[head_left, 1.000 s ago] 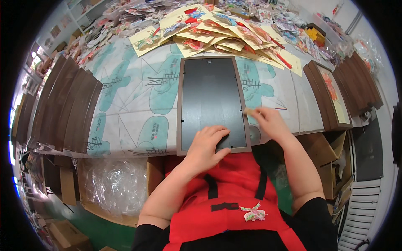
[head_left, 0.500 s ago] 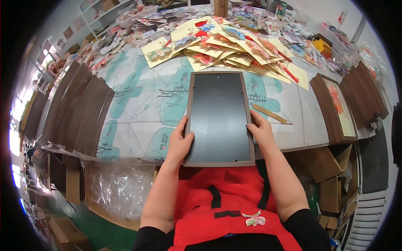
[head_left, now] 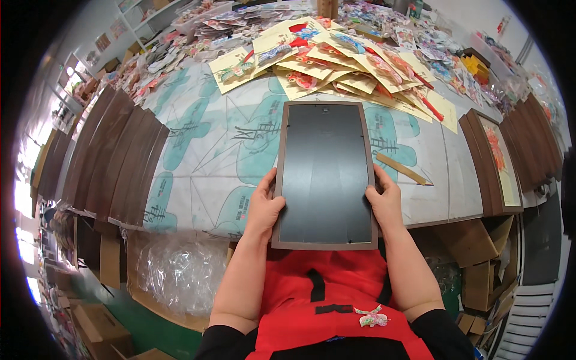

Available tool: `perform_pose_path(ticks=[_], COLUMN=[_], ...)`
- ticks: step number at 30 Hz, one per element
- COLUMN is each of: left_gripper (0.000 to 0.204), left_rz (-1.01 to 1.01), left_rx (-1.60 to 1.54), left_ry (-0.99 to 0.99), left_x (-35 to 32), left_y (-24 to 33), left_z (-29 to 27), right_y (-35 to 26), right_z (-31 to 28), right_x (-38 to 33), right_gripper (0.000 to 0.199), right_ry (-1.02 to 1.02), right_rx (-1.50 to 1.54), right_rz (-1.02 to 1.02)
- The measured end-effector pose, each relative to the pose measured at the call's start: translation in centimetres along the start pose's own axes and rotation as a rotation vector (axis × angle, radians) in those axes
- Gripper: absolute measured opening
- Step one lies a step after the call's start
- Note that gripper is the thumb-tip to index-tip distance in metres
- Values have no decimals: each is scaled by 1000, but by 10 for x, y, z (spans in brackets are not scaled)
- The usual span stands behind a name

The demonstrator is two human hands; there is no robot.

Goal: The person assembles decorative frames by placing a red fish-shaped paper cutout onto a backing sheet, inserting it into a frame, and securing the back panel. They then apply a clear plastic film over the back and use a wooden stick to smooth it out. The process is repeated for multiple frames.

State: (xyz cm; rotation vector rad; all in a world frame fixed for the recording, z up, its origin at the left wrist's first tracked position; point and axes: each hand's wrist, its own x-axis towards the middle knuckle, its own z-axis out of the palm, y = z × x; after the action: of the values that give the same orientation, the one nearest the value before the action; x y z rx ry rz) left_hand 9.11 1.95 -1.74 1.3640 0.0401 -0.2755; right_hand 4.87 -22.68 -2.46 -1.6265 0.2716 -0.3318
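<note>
I find the picture frame (head_left: 325,174) lying back-side up, its dark backing board facing me, at the near edge of the bench (head_left: 204,156) with its lower end overhanging toward the red apron (head_left: 336,300). My left hand (head_left: 262,207) grips the frame's left rail, fingers curled round the edge and thumb on the backing; my right hand (head_left: 386,201) clamps the right rail likewise. Judging by this two-sided hold, the frame is being kept square and steady. A wooden strip (head_left: 401,168) lies just beside it to the right. Yellow craft cards (head_left: 336,66) are heaped along the far edge; dark frames (head_left: 114,159) stand stacked along the left edge, more (head_left: 510,156) at the right edge. The bench carries a pale teal-patterned cover. Below it: clear plastic wrap (head_left: 180,270) and cardboard boxes (head_left: 474,252). The room appears to be a crowded workshop.
</note>
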Motion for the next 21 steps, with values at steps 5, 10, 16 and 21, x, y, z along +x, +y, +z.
perform_pose_path(ticks=[5, 10, 16, 21], left_gripper=[71, 69, 68, 66], left_rz=[-14, 70, 130, 170], left_rx=[25, 73, 86, 95], left_ry=[-19, -11, 94, 124], left_x=[0, -3, -28, -36], left_y=[8, 3, -11, -18], left_z=[7, 6, 18, 18], right_y=[6, 1, -9, -14], right_z=[-1, -6, -31, -29], right_x=[0, -2, -64, -80], right_gripper=[50, 57, 82, 89], right_ry=[-1, -70, -241, -261], right_rx=[-42, -13, 62, -90], right_rz=[-25, -2, 112, 104])
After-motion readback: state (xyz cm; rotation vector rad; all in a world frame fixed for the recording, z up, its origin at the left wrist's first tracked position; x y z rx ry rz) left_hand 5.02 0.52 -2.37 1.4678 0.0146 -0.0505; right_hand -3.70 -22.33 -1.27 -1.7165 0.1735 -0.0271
